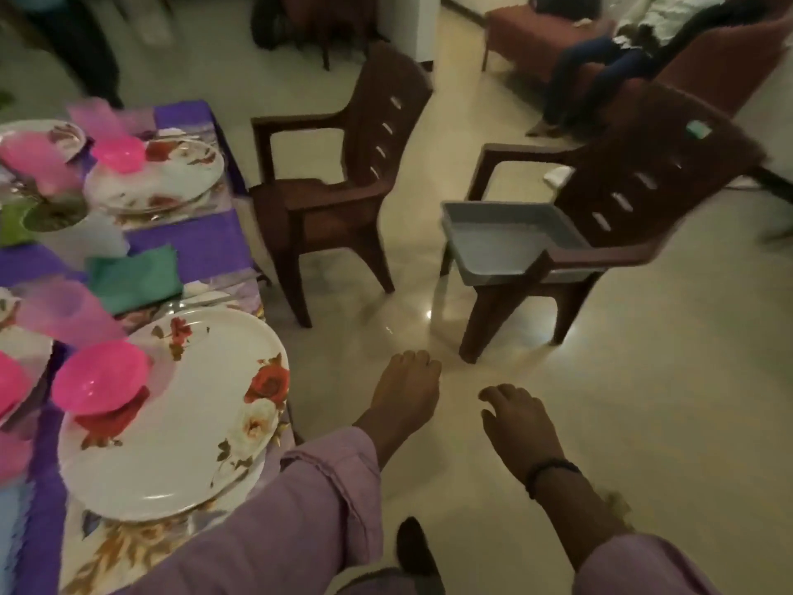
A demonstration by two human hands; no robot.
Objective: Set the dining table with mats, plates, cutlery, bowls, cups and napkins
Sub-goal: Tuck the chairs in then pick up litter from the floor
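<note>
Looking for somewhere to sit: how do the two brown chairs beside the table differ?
The left chair has a bare seat and stands close by the table; the right chair carries a grey tub on its seat and stands farther off. Both are brown, slatted and have armrests.

A broad stretch of pale glossy floor (622,401) lay open across the centre and right of the frame, with both hands hanging above it. The purple-clothed table edge (240,251), crowded with a white floral plate (193,423), closed the left side. Two brown plastic armchairs (343,186) stood ahead, the right one (643,199) carrying a grey plastic tray (506,238), with a floor gap between them.
</note>
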